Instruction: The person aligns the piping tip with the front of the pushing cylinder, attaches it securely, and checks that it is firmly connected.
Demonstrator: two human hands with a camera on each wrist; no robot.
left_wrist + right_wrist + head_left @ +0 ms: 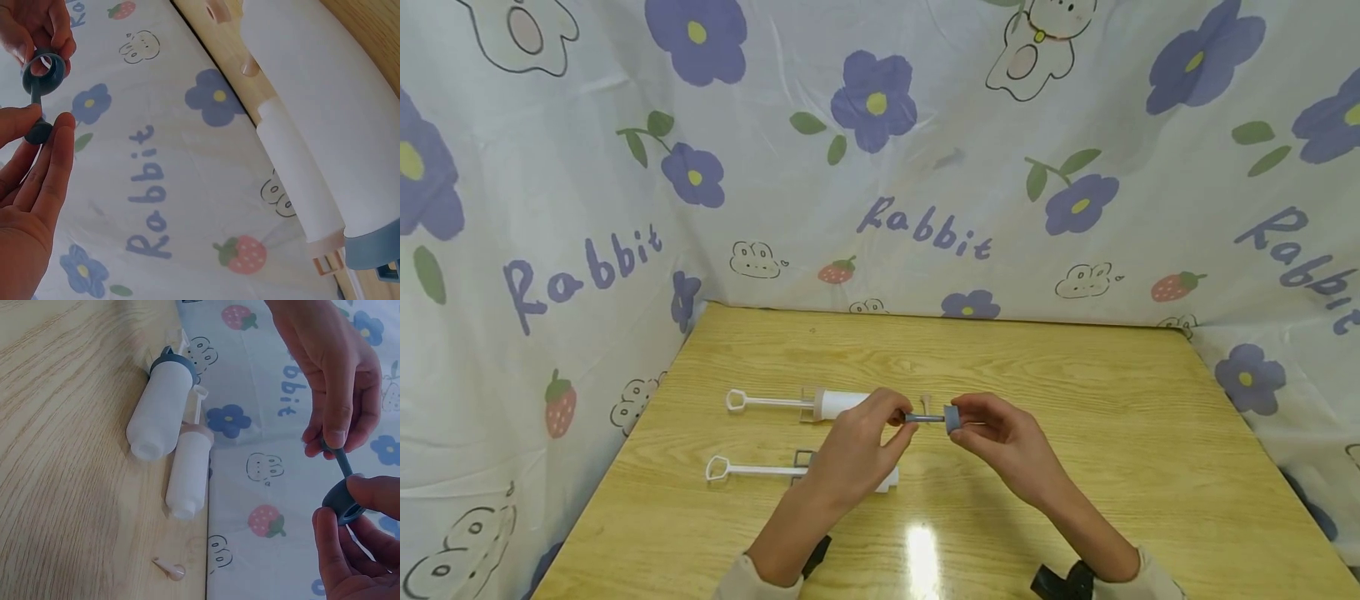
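My left hand [861,446] pinches the wider, rounded end of a thin blue-grey nozzle [36,97] between thumb and fingertips. Facing it, my right hand [1011,442] grips a blue-grey ring cap [340,501] by its rim with thumb and fingers. The nozzle's slender stem reaches from the left fingertips to the ring. In the head view both pieces are held between the two hands. Behind the left hand lie two white plunger syringes: one with a beige collar [844,405], the other with a grey-blue collar [752,471]. The left hand partly hides both barrels.
A small beige nozzle [169,569] lies on the wooden table [1112,417] beyond the hands. A beige ring [217,11] shows at the top of the left wrist view. A printed cloth [925,183] hangs behind the table's back edge and along its sides.
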